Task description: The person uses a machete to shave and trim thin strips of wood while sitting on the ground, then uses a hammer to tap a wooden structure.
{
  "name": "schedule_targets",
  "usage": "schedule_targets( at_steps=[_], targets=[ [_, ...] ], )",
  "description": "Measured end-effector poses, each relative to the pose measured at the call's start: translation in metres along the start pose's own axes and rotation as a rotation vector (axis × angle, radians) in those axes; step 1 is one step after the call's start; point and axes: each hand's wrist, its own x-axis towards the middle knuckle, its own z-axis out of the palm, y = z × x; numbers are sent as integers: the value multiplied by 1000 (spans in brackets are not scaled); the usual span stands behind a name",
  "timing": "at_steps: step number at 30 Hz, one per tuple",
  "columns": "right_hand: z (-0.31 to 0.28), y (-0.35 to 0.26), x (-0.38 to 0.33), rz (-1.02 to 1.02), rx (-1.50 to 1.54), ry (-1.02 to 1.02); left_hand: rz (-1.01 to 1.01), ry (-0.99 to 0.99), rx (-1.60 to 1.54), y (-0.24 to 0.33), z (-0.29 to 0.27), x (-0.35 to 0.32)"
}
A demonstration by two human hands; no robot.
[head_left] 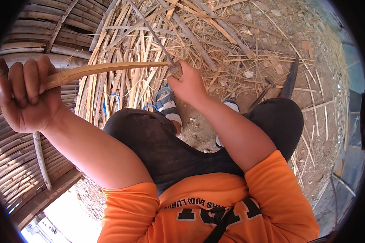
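My left hand is raised at the far left, its fingers curled around a long split bamboo strip. The strip bows slightly and runs rightward to my right hand. That hand grips the handle of a long, thin-bladed knife, its blade pointing away toward the upper left. The strip's right end meets the blade just above the handle; whether the edge has cut into it I cannot tell.
Loose bamboo strips lie heaped beyond my knees. At the left stands a bamboo-slat structure. On the ground to the right are a dark blade-like piece and a hammer-like tool. Blue string lies near my sandal.
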Motion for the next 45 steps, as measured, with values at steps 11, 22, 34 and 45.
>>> schedule_targets(
  at_steps=[11,22,34,45],
  targets=[
    [16,92,14,231,-322,-60,24,21,9,-3,7,2],
    [11,18,2,-180,44,80,-39,143,78,6,3,-2],
    [25,114,25,144,-193,70,-22,42,26,-4,9,3],
    [44,117,0,32,-181,121,-51,120,29,4,-5,-1]
  ],
)
